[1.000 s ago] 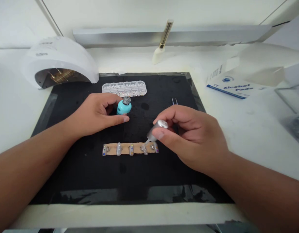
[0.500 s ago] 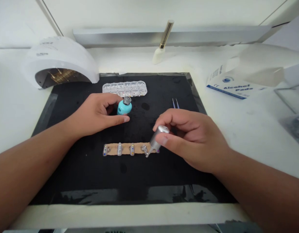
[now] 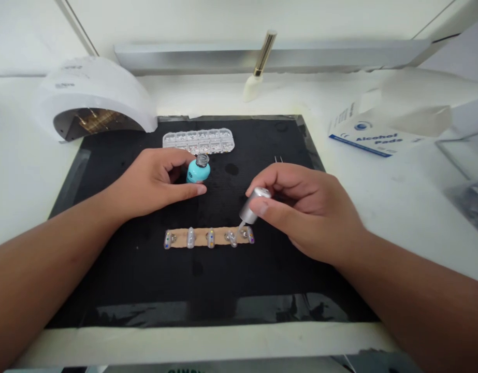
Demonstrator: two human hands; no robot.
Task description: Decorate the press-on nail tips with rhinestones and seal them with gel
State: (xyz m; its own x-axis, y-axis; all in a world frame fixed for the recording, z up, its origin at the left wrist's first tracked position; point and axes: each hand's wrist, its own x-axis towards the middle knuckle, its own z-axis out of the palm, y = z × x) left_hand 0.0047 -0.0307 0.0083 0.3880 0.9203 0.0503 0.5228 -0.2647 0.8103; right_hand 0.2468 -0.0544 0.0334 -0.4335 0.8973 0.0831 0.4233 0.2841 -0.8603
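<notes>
My left hand [image 3: 157, 181] has its thumb and fingers around a small turquoise bottle [image 3: 198, 172], whose neck stands uncapped. Between the thumb and fingers of my right hand [image 3: 301, 204] is a silver brush cap [image 3: 255, 206], tilted with its brush pointing down and left. The brush tip is over the right part of a tan strip [image 3: 200, 238]; whether it touches is unclear. Several clear nail tips with small coloured stones lie across the strip, the rightmost [image 3: 250, 234] at its end. The strip lies on a black mat [image 3: 157, 280].
A white lamp [image 3: 102, 85] stands at the back left. Behind my left hand lies a compartment case [image 3: 198, 141]. Tweezers [image 3: 278, 159] show behind my right hand. A gold-capped bottle [image 3: 254, 85] is at the back, an alcohol pads box [image 3: 373, 132] at right.
My right hand has risen slightly with the brush cap, and the brush tip has moved up and right, off the second nail tip from the right. My left hand keeps its hold on the bottle.
</notes>
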